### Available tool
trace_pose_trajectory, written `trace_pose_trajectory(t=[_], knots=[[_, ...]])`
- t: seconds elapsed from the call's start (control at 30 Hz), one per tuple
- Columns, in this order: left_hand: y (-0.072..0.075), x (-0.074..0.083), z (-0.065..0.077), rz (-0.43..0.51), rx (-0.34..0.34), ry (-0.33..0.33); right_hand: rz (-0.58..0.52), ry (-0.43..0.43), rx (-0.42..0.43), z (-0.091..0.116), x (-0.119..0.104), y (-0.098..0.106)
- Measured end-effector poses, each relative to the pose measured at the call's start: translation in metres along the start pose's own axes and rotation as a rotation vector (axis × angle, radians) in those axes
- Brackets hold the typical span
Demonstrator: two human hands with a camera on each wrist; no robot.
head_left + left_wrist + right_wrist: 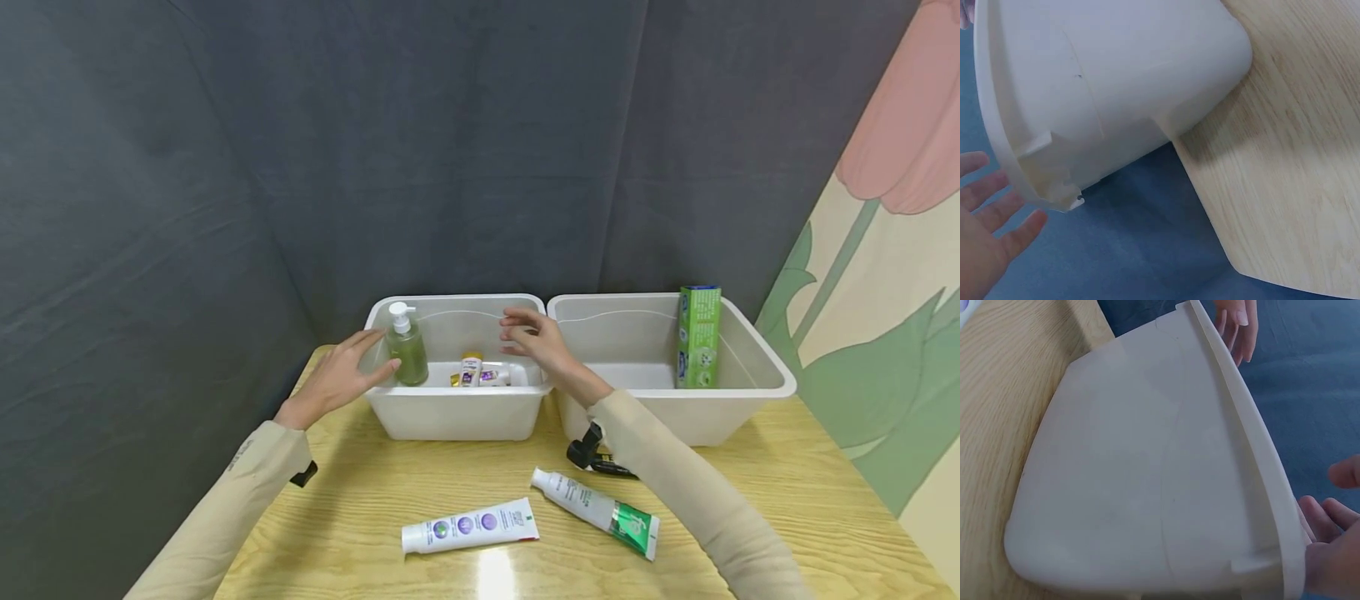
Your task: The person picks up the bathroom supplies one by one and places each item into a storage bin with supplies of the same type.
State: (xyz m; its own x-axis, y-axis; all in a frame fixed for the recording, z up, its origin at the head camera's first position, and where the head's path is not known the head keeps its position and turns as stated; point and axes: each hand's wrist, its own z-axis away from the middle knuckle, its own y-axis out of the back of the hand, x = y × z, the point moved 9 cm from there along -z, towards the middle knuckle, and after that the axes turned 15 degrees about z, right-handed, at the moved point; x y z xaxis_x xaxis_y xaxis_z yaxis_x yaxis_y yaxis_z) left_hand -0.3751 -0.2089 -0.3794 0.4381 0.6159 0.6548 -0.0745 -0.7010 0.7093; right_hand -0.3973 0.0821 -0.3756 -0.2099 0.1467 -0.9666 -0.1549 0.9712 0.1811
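Observation:
My left hand (339,377) is at the left edge of the left white bin (457,406), its fingers extended beside a green pump bottle (408,354) standing inside. In the left wrist view the left hand (988,234) has spread fingers near the bin's rim, with nothing in them. Over the same bin's right side hovers my right hand (542,343), fingers loosely bent and holding nothing. The right wrist view shows the right hand (1332,540) partly behind the rim. A small yellow-capped bottle (471,369) and other small packages lie on the bin floor.
A right white bin (675,406) adjoins it, with a green box (698,337) upright inside. Two tubes, one white and purple (471,527), one white and green (596,510), lie in front on the wooden table (352,500). A black object (611,467) is partly under the right sleeve.

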Motion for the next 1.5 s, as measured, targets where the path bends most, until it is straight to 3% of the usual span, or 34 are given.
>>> trace_pose_trajectory(t=[0.27, 0.5, 0.63, 1.07, 1.33, 1.5], knots=[[0.0, 0.007, -0.001, 0.031, 0.014, -0.025, 0.149, 0.062, -0.036, 0.009, -0.008, 0.011], [-0.001, 0.014, 0.001, 0.049, 0.018, -0.035, 0.151, 0.103, -0.056, 0.014, -0.01, 0.021], [-0.002, 0.02, 0.001, 0.067, 0.015, -0.048, 0.224, 0.152, -0.064, 0.018, -0.017, 0.026], [-0.003, 0.041, 0.005, 0.17, -0.008, -0.127, 0.475, 0.257, -0.064, 0.032, -0.028, 0.046], [-0.005, 0.051, 0.008, 0.215, -0.012, -0.174, 0.577, 0.293, -0.07, 0.04, -0.03, 0.058], [-0.007, 0.054, 0.009, 0.289, -0.031, -0.178, 0.627, 0.322, -0.071, 0.046, -0.033, 0.065]])
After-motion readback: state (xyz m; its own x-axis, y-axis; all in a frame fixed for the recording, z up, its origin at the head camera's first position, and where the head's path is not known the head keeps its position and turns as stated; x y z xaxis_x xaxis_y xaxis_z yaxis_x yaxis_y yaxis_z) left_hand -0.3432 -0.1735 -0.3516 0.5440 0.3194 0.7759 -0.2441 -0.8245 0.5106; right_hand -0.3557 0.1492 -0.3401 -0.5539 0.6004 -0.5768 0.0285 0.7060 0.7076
